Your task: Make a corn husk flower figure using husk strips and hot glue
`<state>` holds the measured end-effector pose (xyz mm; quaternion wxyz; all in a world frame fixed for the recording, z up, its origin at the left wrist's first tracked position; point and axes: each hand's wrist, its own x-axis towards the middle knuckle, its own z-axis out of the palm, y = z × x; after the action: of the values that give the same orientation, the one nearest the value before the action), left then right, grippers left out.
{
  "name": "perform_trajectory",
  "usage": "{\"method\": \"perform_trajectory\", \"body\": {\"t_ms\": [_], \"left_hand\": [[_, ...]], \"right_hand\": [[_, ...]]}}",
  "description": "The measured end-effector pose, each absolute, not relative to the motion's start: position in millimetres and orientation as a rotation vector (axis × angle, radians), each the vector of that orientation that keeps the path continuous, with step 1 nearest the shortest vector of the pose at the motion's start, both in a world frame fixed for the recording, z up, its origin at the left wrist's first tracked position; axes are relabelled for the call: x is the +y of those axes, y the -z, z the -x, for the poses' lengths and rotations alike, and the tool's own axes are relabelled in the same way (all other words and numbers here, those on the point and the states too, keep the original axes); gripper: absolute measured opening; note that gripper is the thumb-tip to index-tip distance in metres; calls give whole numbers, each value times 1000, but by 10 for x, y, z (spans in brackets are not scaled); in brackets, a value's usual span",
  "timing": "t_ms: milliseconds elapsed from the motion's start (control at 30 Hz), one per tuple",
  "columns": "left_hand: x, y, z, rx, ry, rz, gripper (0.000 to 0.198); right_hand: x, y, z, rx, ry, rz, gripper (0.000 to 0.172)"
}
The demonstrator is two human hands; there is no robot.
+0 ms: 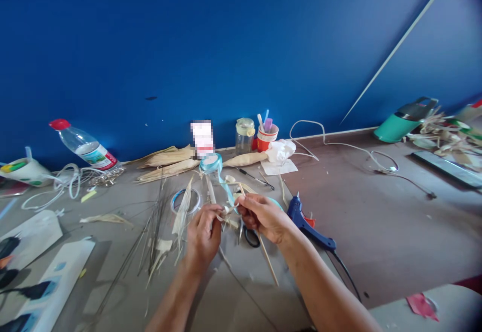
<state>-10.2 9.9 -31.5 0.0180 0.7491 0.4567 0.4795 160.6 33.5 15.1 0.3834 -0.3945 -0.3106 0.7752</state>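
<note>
My left hand (204, 233) and my right hand (262, 215) meet over the middle of the table, both closed in a pinch on a small pale husk piece (227, 211). A light blue ribbon (226, 187) runs from that piece up to a ribbon roll (211, 163). A thin wooden stick (268, 259) slants down under my right hand. Black-handled scissors (249, 235) lie just below my fingers. A blue glue gun (307, 224) rests right of my right wrist.
Dried husks (169, 163), thin wires (152, 234), a tape ring (185, 201), a lying water bottle (86, 146), a glass jar (244, 135) and a paper cup (267, 136) sit by the blue wall. A white cable (350, 148) and a teal jug (404, 120) lie right. Printed sheets (45, 277) lie left.
</note>
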Motion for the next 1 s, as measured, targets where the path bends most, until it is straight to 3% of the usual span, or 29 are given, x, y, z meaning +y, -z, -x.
{"method": "perform_trajectory", "body": {"t_ms": [367, 567, 767, 1000], "left_hand": [[106, 289, 42, 1468, -1390, -2158, 9], [90, 325, 38, 1435, -1227, -1949, 23], [107, 203, 22, 1287, -1243, -1928, 14], [100, 114, 11, 1317, -1217, -1729, 20]], "right_hand": [[333, -177, -1627, -818, -1963, 1032, 42], [347, -181, -1667, -820, -1948, 1007, 35], [358, -171, -1705, -840, -1913, 1007, 33], [358, -167, -1739, -769, -1796, 990, 35]]}}
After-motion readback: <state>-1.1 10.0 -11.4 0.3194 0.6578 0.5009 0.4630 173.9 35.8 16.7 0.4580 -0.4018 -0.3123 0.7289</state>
